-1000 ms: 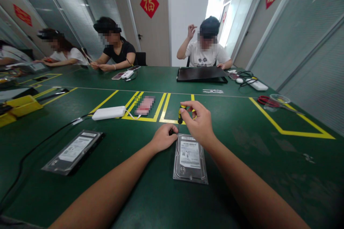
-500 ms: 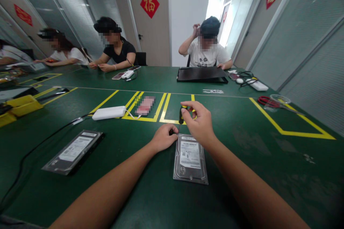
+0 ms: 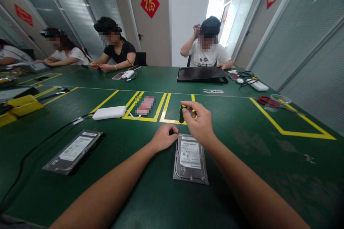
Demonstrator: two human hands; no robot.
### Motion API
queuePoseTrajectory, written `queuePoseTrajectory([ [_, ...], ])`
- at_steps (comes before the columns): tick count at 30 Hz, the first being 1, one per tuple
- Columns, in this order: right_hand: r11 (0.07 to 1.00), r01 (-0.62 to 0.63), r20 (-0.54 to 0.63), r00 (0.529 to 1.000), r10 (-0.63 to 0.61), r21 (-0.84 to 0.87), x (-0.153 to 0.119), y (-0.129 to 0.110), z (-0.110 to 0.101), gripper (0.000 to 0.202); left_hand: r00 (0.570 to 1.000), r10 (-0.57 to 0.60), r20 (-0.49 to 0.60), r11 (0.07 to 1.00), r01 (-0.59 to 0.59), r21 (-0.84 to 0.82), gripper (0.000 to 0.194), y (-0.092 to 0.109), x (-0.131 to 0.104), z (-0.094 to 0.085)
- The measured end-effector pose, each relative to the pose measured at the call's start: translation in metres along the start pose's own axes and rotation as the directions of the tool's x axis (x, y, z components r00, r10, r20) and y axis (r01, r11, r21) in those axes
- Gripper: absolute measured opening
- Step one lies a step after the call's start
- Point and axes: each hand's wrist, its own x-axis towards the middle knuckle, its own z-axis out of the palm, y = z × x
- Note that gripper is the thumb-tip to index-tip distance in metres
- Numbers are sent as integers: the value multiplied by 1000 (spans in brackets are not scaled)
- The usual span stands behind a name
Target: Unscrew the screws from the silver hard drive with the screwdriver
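A hard drive (image 3: 190,157) with a white label lies flat on the green table in front of me. Above its far left corner, my right hand (image 3: 199,120) grips a black and yellow screwdriver (image 3: 182,113) by the handle. The screwdriver stands nearly upright, its thin shaft pointing down at that corner. My left hand (image 3: 164,137) is closed beside the same corner, fingertips close to the shaft tip. Something small and dark shows between its thumb and finger, too hidden to name. Farther left on the table rests a second hard drive (image 3: 73,152).
A white power bank (image 3: 109,112) is cabled to a phone (image 3: 145,105) beyond my left hand. Yellow bins (image 3: 24,106) stand at far left. Red-handled pliers (image 3: 268,102) and small screws (image 3: 309,158) lie right. Across the table, a person sits behind a black panel (image 3: 201,74); others sit left.
The screwdriver handle looks slightly turned between my right fingers. Both hands and the hard drive keep their places.
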Motion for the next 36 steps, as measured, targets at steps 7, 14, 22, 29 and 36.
queuePoseTrajectory([
  [7, 999, 42, -12, 999, -42, 12, 0, 2, 2, 20, 1000, 7, -4, 1000, -7, 3, 8, -1, 0, 1],
  [14, 998, 48, -10, 999, -48, -38, 1, 6, 2, 20, 1000, -3, -6, 1000, 3, 17, 8, 1, -1, -1],
  [22, 998, 55, 2, 998, -55, -4, 2, 3, 3, 22, 1000, -4, -9, 1000, 5, 26, 8, 1, -2, 0],
  [29, 997, 74, -9, 997, -74, -32, 1, 6, 2, 20, 1000, -1, -14, 1000, 2, 29, 8, 2, -2, -1],
  [36, 997, 70, 4, 998, -69, -38, 1, 3, 2, 27, 1000, 6, -9, 1000, -6, 20, 9, 0, -1, 0],
])
